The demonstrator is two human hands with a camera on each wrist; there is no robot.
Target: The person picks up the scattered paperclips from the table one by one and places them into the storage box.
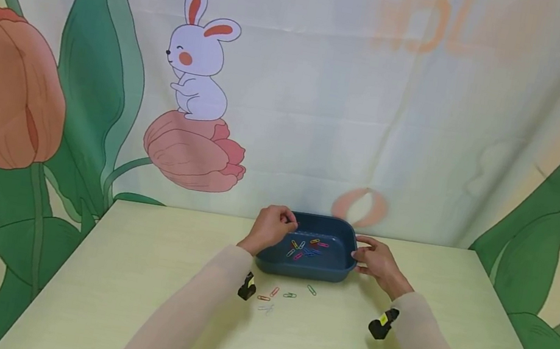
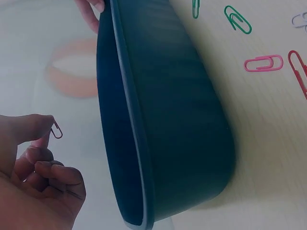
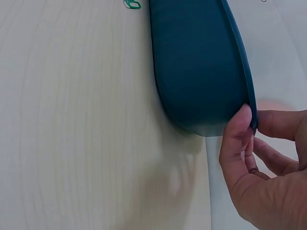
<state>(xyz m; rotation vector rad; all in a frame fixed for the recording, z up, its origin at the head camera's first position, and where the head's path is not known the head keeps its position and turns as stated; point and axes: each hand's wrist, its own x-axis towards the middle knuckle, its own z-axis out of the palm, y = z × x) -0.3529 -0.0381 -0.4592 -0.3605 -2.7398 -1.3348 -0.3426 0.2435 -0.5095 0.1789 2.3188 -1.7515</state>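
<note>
A dark blue plastic bin [image 1: 305, 272] stands near the table's back edge. My left hand [image 1: 270, 226] is over its left end, pinching a small dark reddish paper clip [image 2: 57, 130] between thumb and forefinger, above the rim in the left wrist view. The right hand [image 1: 379, 261] grips the bin's rim at the right end, with fingertips [image 3: 243, 115] against the wall. Inside the bin lie several colored paper clips, among them a pink clip [image 1: 323, 245] and a white clip [image 1: 291, 253].
In front of the bin, several loose paper clips lie on the pale wooden table [image 1: 157, 277]: a green clip [image 1: 312, 290], another green clip [image 1: 290, 295], a pink clip [image 1: 274, 291], a red clip [image 1: 263, 298] and pale clips [image 1: 265, 308]. A printed curtain [image 1: 296, 109] hangs behind the table.
</note>
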